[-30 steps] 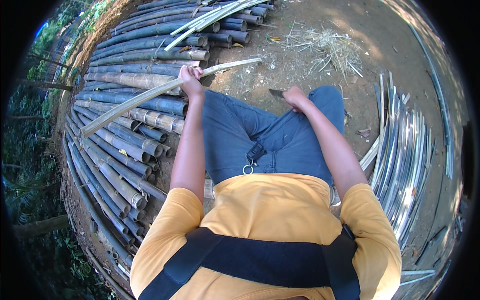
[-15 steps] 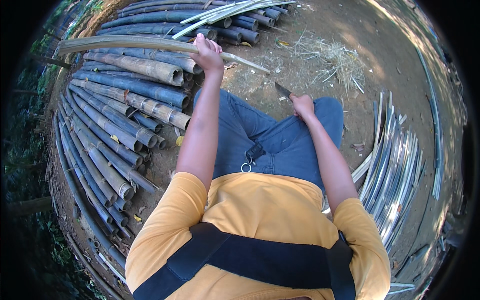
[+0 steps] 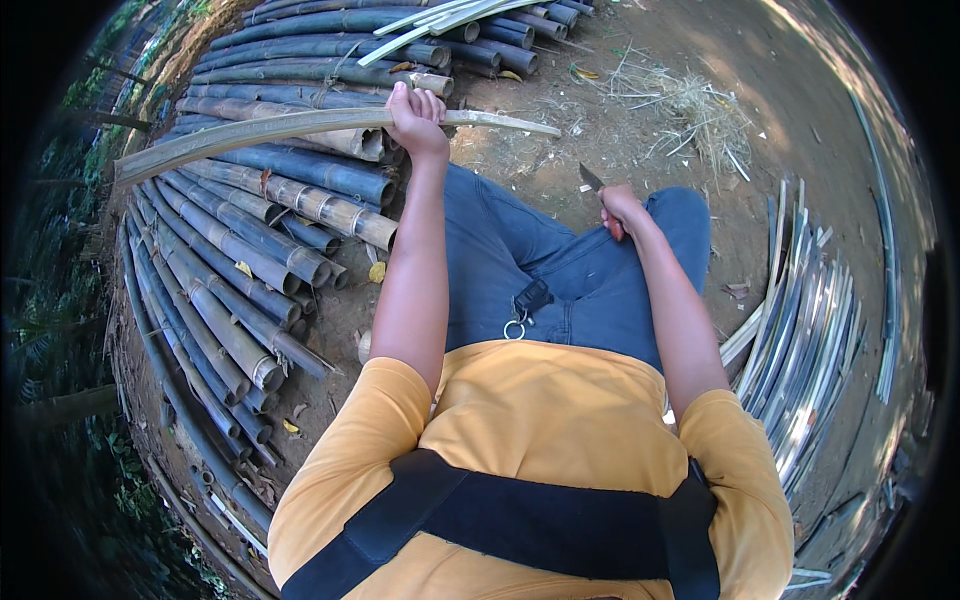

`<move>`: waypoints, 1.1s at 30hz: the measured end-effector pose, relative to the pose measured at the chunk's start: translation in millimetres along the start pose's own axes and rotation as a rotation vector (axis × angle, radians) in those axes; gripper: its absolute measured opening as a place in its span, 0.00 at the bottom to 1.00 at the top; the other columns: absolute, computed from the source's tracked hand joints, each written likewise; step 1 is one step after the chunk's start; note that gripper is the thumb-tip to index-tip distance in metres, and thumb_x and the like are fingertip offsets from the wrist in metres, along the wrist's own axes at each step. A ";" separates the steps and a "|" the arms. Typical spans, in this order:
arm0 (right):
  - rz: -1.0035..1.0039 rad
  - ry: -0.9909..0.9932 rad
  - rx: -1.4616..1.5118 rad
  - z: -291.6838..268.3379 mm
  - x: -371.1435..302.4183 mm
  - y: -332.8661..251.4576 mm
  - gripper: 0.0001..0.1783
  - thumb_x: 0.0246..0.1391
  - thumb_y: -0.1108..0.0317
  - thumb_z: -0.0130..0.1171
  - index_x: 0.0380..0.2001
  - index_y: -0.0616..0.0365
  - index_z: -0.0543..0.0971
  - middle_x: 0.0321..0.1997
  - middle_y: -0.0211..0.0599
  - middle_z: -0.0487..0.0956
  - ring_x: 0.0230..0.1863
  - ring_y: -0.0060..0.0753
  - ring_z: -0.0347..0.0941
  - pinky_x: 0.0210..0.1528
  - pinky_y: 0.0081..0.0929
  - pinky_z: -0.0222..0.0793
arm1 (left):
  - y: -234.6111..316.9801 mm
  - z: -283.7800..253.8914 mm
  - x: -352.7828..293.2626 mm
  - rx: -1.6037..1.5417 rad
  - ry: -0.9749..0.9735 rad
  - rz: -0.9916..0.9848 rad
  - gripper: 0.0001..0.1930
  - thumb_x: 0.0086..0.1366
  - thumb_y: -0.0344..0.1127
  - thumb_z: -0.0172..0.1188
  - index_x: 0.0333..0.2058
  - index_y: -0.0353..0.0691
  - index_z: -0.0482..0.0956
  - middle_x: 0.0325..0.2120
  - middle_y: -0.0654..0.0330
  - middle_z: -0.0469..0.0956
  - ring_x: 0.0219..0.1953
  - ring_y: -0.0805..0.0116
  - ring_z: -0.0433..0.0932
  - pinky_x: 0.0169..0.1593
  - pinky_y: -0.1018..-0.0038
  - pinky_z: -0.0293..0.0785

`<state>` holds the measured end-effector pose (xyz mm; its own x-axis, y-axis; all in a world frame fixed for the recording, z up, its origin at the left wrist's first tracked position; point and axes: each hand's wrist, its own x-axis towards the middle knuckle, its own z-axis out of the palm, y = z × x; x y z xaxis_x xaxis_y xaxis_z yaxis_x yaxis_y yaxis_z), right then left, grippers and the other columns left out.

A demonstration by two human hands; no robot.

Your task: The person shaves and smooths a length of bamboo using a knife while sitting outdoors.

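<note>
My left hand (image 3: 417, 118) is raised in front of me, closed round a long split bamboo strip (image 3: 290, 124). The strip lies crosswise; its wide end reaches far left and its thin, pale end sticks out a little to the right of the fist. Resting by my right knee, my right hand (image 3: 622, 204) grips a knife (image 3: 591, 179). Its dark blade points forward and left, and a bit of reddish handle shows under the fingers. Blade and strip are apart.
Bamboo poles (image 3: 310, 205) are stacked on the left, with pale strips (image 3: 440, 22) on top at the far end. Thin shavings (image 3: 690, 115) lie on the dirt ahead. A bundle of split strips (image 3: 800, 340) lies at my right, and a long thin pole (image 3: 885, 250) beyond it.
The bamboo strip has tilted: its left end is lower and its right end higher. My right hand has turned, so the knife's reddish handle now shows. The whole view has shifted slightly.
</note>
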<state>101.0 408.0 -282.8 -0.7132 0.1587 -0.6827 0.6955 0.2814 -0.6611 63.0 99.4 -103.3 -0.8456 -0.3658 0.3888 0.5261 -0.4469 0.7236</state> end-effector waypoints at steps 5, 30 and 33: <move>-0.034 -0.031 0.151 -0.9 -13.3 -6.6 0.11 0.56 0.66 0.54 0.25 0.63 0.73 0.17 0.36 0.71 0.14 0.29 0.66 0.16 0.31 0.63 | 6.1 2.8 -2.0 0.003 -0.130 -0.020 0.22 0.69 0.40 0.42 0.14 0.47 0.52 0.08 0.67 0.49 0.12 0.74 0.50 0.21 0.73 0.53; -0.601 0.122 -0.452 66.9 -16.7 3.1 0.18 0.48 0.64 0.61 0.43 0.59 0.75 0.36 0.55 0.81 0.41 0.60 0.78 0.45 0.48 0.72 | 4.0 -36.9 -20.1 0.072 0.569 0.102 0.20 0.67 0.41 0.42 0.17 0.49 0.48 0.10 0.67 0.49 0.11 0.74 0.50 0.19 0.73 0.52; -0.498 0.093 -0.534 61.9 19.2 5.3 0.14 0.48 0.66 0.59 0.40 0.57 0.77 0.38 0.56 0.81 0.43 0.61 0.77 0.46 0.49 0.72 | 5.2 -33.0 -15.3 0.075 0.610 0.085 0.20 0.66 0.41 0.42 0.17 0.49 0.48 0.10 0.67 0.49 0.12 0.74 0.51 0.20 0.73 0.53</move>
<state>96.4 354.0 -318.6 -0.9546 -0.0350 -0.2957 0.1668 0.7598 -0.6285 81.7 75.7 -124.3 -0.5851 -0.8082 0.0669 0.5625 -0.3450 0.7514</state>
